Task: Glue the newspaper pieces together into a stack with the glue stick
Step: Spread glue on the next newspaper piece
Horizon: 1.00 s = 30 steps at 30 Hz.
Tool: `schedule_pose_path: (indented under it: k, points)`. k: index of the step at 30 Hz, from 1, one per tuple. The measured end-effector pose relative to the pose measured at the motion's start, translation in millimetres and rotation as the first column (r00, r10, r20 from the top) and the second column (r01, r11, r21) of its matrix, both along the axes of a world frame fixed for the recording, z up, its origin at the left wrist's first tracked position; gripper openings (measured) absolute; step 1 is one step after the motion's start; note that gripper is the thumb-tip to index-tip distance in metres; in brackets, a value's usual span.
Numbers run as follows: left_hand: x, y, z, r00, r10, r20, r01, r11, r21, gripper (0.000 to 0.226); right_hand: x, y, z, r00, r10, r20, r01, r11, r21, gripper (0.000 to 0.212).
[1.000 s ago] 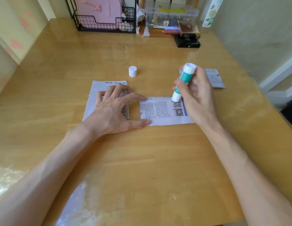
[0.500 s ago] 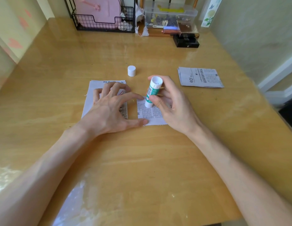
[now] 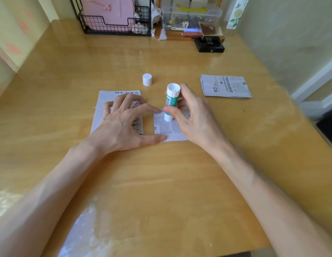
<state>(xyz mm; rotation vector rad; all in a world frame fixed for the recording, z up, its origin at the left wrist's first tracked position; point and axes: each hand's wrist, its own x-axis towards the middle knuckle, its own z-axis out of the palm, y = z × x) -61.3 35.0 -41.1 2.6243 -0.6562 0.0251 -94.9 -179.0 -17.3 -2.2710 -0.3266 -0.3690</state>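
Observation:
My right hand grips a white and green glue stick, held upright with its tip down on the left part of a newspaper piece at the table's middle. My left hand lies spread, its thumb and index fingertip pressing that piece's left edge, while the palm and other fingers rest on a second newspaper piece to the left. A third piece lies apart at the right. The glue stick's white cap stands behind the hands.
The wooden table ends close to me. At its back stand a black wire rack with a pink item, a clear plastic box and a small black box. A wall runs along the right.
My right hand has carried the glue stick from the right end of the middle newspaper piece to its left part. The left hand has stayed in place.

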Motion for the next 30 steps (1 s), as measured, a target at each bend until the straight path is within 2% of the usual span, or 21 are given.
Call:
schedule_pose_path:
  k: [17,30]
  points:
    - [0,1,0,1.0,-0.001,-0.011,0.001,1.0,-0.007,0.079,-8,-27,3,0.996,-0.06,-0.066,0.063,0.997,0.045,0.022]
    - [0,1,0,1.0,-0.011,-0.014,0.011,1.0,-0.025,0.078,-13,-42,8,0.989,-0.126,-0.08,0.127,0.992,0.011,0.02]
